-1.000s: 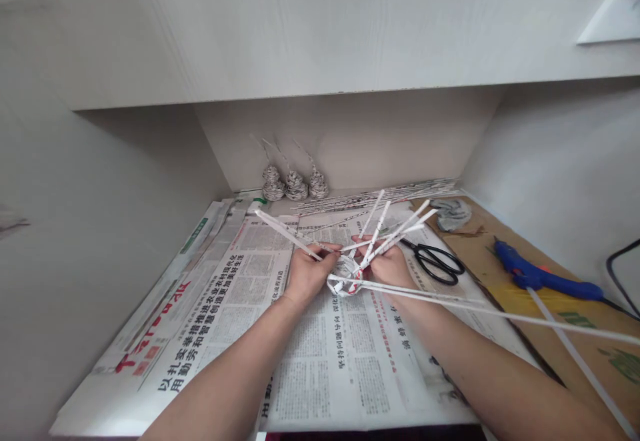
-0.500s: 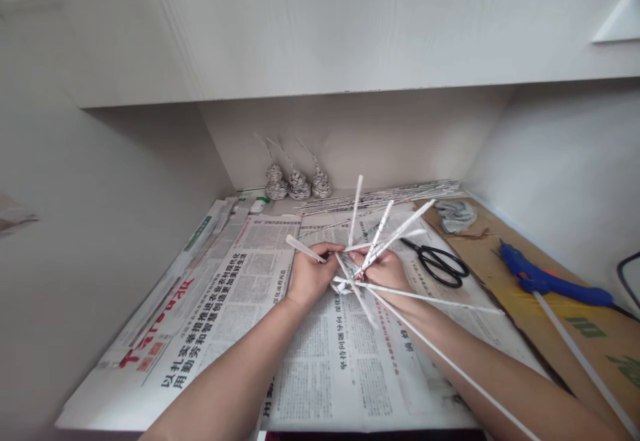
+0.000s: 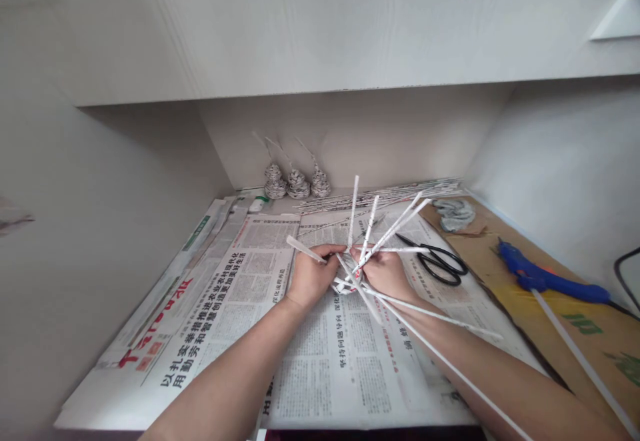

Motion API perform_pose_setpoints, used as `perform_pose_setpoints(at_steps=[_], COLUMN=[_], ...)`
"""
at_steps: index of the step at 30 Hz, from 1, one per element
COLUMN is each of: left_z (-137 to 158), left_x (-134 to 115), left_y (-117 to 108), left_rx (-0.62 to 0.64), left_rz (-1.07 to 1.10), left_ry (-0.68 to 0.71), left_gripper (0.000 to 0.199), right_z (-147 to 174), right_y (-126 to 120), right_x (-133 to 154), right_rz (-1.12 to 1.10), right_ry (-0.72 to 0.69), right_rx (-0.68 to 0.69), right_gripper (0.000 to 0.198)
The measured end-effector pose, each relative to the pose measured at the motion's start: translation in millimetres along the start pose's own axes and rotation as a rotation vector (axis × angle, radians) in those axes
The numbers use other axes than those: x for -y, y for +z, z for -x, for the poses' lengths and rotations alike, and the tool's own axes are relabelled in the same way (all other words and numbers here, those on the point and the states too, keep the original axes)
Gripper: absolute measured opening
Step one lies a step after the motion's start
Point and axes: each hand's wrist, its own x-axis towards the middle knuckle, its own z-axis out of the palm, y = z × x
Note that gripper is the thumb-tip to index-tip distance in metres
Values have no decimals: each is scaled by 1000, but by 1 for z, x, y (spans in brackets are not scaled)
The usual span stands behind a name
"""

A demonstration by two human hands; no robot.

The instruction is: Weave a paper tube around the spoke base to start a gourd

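Observation:
Between my hands is a small piece woven from rolled paper strips (image 3: pixel 345 285), its loose ends fanning out in several directions. My left hand (image 3: pixel 313 271) pinches its left side, fingers bent over the rim and thumb pressed inward. Opposite it, my right hand (image 3: pixel 384 273) has its fingers closed on the right side near the upright strips. One long paper strip (image 3: pixel 450 375) runs from the weave over my right forearm toward the lower right. The fingertips are partly hidden behind the strips.
Newspaper (image 3: pixel 240 307) covers the work surface. Black scissors (image 3: pixel 440 264) lie right of my hands. A blue glue gun (image 3: pixel 550 277) and a grey cloth (image 3: pixel 454 215) rest on cardboard (image 3: pixel 530 334). Three woven gourds (image 3: pixel 299 186) and a bundle of paper rolls (image 3: pixel 380 195) sit at the back.
The upright strips have swung slightly left and spread apart. One strip on the right now points out sideways over the scissors, and the lower right strip has dipped. Both hands keep their grip.

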Motion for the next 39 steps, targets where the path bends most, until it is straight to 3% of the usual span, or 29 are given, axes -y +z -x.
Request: perform_pose_setpoints(at_steps=[9,13,25,31,36,39], left_z=[-2,-2,-5,-4,-3,-2], left_x=[-8,-6,-2,-4,-6,-4], left_y=[-3,-3,1,1,0,1], left_rx=[117,189,-14,7,34,23], left_rz=[122,223,199,278,296,296], left_ry=[-173,-167,-110,-191,-128,-166], left_gripper=[24,30,20,23,24,23], right_z=[2,2,1,-1,-1,-1], right_y=[2,1,3,2,1,1], right_x=[9,8,2,3,3,2], right_rz=[44,60,-6,-50,-52,-38], right_ry=[0,11,-46,-28,-25,-40], right_rx=[-42,-6,4,-19,8,12], right_gripper=[19,20,19,15,15,14])
